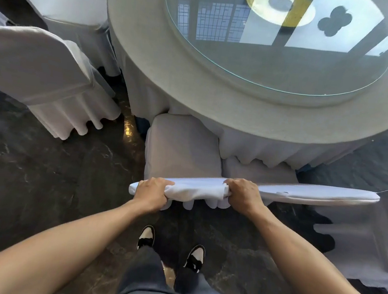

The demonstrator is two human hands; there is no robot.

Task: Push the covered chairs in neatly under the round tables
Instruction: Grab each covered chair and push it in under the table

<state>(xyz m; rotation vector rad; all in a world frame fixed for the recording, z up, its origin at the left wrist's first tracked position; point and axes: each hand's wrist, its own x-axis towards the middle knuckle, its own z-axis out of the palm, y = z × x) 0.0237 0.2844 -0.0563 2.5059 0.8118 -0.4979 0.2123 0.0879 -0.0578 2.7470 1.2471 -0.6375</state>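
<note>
At frame centre both my hands, left (151, 191) and right (245, 195), grip the white cloth-covered chair's (183, 145) stiff top rail, fingers curled through the loose, likely slippery cover.

White covers on my chairs (183, 145), pale grey-white tablecloth (193, 94), greenish glass turntable (270, 47), dark veined marble floor (41, 178), my black-and-white sneakers (146, 236).

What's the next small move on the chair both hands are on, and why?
Probably a short, straight push toward the round table. The left hand and right hand already grip the top of the chair back, and much of the seat still shows outside the tablecloth skirt, so it is only partly tucked.
</note>
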